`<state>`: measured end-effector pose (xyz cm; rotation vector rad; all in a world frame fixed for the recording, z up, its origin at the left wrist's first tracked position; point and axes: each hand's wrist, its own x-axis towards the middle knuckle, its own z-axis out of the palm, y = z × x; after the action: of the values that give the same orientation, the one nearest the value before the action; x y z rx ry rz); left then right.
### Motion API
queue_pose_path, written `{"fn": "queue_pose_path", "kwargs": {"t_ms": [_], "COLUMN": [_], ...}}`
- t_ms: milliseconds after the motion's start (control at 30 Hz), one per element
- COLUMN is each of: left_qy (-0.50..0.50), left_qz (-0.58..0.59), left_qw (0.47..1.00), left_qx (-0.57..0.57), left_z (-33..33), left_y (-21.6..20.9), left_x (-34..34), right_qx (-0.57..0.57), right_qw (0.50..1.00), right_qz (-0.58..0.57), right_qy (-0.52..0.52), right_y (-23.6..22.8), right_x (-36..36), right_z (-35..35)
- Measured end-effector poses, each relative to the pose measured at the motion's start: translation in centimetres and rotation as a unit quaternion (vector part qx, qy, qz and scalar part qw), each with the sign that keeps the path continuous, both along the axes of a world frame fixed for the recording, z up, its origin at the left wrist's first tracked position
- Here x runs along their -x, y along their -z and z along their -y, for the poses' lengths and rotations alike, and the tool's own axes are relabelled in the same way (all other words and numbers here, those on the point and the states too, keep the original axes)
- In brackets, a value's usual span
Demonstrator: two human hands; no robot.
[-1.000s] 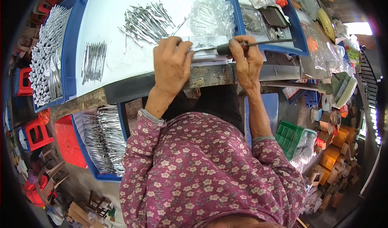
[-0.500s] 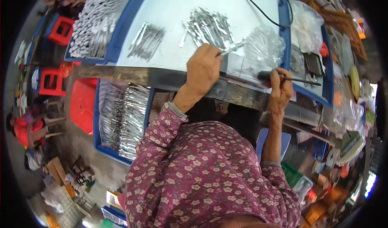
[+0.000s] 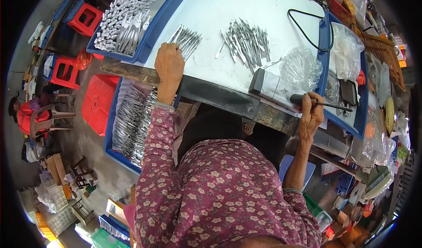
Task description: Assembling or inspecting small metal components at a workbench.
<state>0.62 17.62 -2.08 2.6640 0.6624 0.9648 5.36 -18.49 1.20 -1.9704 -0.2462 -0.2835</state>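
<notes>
My left hand [image 3: 170,65] is at the near left edge of a small bundle of slim silvery metal pieces [image 3: 188,42] on the white tabletop. Its fingers are curled, and their tips and anything between them are hidden. In my right hand [image 3: 311,112], at the table's front edge, is a black-handled tool [image 3: 297,99] whose thin dark shaft points right. Left of that hand lies a dark-ended block [image 3: 263,82] with a pale flat top. A larger heap of the slim metal pieces [image 3: 246,43] rests between my hands, farther back.
A blue tray [image 3: 143,50] of packed metal pieces stands at the left; another blue bin [image 3: 110,138] of them sits below. Crumpled clear plastic [image 3: 301,68] and a black cable loop [image 3: 307,43] lie at right, beside a blue tray with bags [image 3: 347,50]. Red stools [image 3: 66,72] stand farther left.
My left hand has moved left from the block to the small bundle; the slim metal piece it held is out of sight. My right hand keeps the black-handled tool. The view has shifted slightly.
</notes>
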Motion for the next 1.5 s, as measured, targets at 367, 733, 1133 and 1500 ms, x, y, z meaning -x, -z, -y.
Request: {"fn": "queue_pose_path", "kwargs": {"t_ms": [367, 733, 1133, 1500], "left_qy": [-0.019, 0.014, -0.038, -0.011], "left_qz": [-0.029, -0.089, -0.131, -0.04], "left_qw": [0.998, 0.996, 0.988, 0.999], "left_qx": [0.044, 0.02, -0.074, -0.036], "left_z": [-1.6, -3.3, -3.2, -3.6], "left_y": [0.0, 0.6, 0.5, 0.8], "left_x": [-0.2, -0.8, -2.7, -2.6], "right_qx": [0.034, 0.016, 0.029, 0.019], "right_qw": [0.999, 1.0, 0.999, 1.0], "right_qz": [0.007, -0.01, -0.008, -0.007], "right_qy": [-0.011, -0.02, -0.019, -0.021], "right_y": [-0.1, -0.2, -0.1, 0.0], "right_x": [0.3, 0.3, 0.1, 0.0], "right_z": [0.0, -0.1, 0.0, 0.1]}}
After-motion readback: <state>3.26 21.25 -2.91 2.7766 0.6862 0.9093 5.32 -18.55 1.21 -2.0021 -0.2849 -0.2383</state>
